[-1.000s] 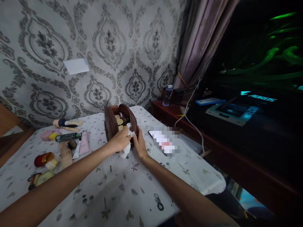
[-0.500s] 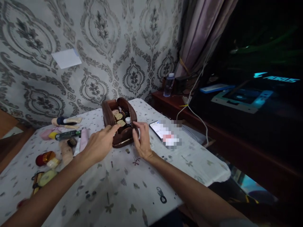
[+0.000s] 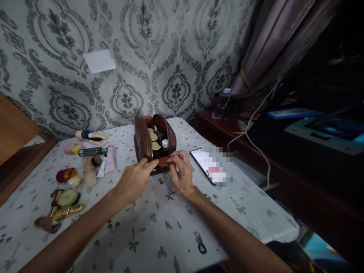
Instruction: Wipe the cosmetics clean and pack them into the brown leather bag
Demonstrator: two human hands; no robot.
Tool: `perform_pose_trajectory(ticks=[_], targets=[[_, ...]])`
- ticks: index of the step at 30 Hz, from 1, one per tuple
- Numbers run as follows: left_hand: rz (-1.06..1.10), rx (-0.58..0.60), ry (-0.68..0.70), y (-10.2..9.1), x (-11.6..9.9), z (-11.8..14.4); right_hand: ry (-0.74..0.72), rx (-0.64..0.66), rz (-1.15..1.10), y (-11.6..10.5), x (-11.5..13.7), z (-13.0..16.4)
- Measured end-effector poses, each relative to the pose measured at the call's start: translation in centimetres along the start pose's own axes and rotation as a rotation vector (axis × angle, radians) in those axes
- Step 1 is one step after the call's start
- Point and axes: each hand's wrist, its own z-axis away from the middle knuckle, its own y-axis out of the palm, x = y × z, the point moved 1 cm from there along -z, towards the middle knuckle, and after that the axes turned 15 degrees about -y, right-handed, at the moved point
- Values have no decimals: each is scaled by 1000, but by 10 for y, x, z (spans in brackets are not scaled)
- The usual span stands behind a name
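Both hands [image 3: 159, 172] pinch leather pouch [image 3: 153, 142]

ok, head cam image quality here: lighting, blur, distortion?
Head view: dim and uneven, the table lit, the right side near black; wide-angle bending toward the edges; the phone partly pixelated; the left hand, right hand and brown pouch reasonably sharp.

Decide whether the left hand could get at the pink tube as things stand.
Probably yes: the left hand rests at the brown pouch, and only bare tablecloth separates it from the pink tube.
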Motion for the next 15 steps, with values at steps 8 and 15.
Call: perform_pose_trajectory(ticks=[8, 15], targets=[[38, -53, 19, 16, 5, 3, 95, 300, -119, -7, -8, -8], [326, 4, 16, 19, 9, 6, 31, 1042, 56, -18, -11, -55]])
